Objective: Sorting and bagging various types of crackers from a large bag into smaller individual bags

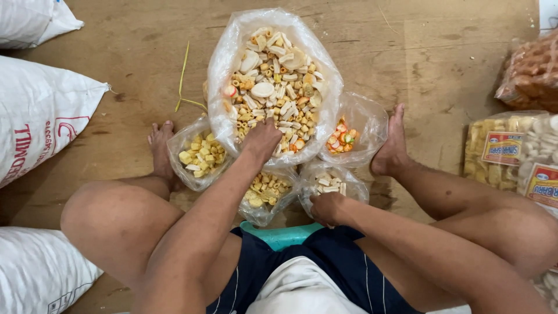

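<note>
A large clear plastic bag point(232, 46) lies open on the floor between my feet, filled with mixed pale, yellow and orange crackers. My left hand point(261, 139) reaches into its near end, fingers curled down among the pieces; what it holds is hidden. My right hand point(328, 207) rests closed at the near edge of a small clear bag of white stick-shaped pieces point(332, 183). Other small bags sit around: yellow cubes point(200, 156), yellow curls point(268, 191), orange-red pieces point(343, 139).
White woven sacks point(40, 110) lie along the left edge. Sealed snack packets point(511, 148) and a bag of brown snacks point(532, 72) are stacked at the right. I sit on a teal stool point(282, 235) on a wooden floor point(436, 52), feet flanking the bags.
</note>
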